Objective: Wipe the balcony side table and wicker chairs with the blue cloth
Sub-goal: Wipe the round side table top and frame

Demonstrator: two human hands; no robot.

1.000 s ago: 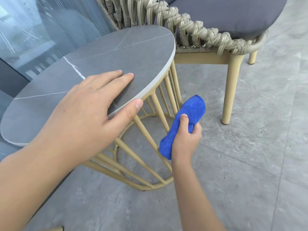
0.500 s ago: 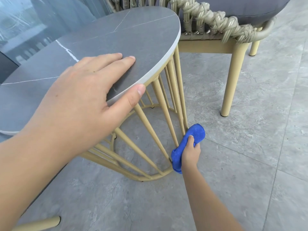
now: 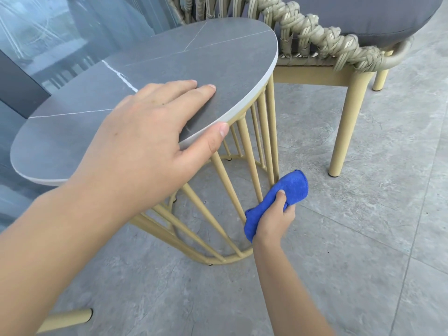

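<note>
The round side table (image 3: 218, 57) has a grey stone top and a cage of yellow metal bars (image 3: 247, 151). My left hand (image 3: 150, 139) lies flat on the top near its front edge, with the thumb hooked over the rim. Low beside the bars, my right hand (image 3: 272, 220) grips the folded blue cloth (image 3: 291, 187), which touches the lower part of the bars on the right side. Behind the table stands a wicker chair (image 3: 315, 37) with a braided rope rim, a grey cushion (image 3: 363, 15) and yellow legs.
Grey floor tiles spread to the right and front. A glass balcony railing (image 3: 60, 32) runs behind the table on the left. The chair's front leg (image 3: 341, 127) stands close to the cloth. Another yellow leg (image 3: 68, 320) pokes in at the bottom left.
My right hand went down the bars with the cloth and has come slightly back up and right. The left hand stayed on the tabletop while the view shifted.
</note>
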